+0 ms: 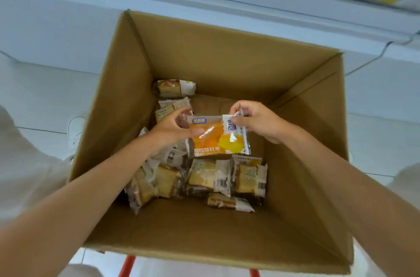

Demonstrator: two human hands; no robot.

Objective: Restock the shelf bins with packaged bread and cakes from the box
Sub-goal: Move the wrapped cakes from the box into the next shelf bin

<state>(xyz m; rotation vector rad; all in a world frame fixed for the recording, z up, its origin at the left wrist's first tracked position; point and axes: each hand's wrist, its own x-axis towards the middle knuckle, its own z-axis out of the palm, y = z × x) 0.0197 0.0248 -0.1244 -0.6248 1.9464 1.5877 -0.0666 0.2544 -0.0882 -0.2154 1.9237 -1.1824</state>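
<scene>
Below me the floor (375, 99) is pale tile, glossy, with thin dark seams. A thin grey cable (372, 58) trails across it on my right. Ahead stands a white shelf unit (68, 26) with a flat front edge. Two orange metal legs (127, 265) show under me. The light is soft, even and cool.

Packets (205, 180) inside box (127, 104)

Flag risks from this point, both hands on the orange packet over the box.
1. The right hand pinches only a folded top corner of the orange packet; the glossy film might slip and drop back into the cardboard box.
2. The left hand grips the opposite edge; pulling apart could strain the seal.
3. Squeezing may squash the soft bread.
</scene>
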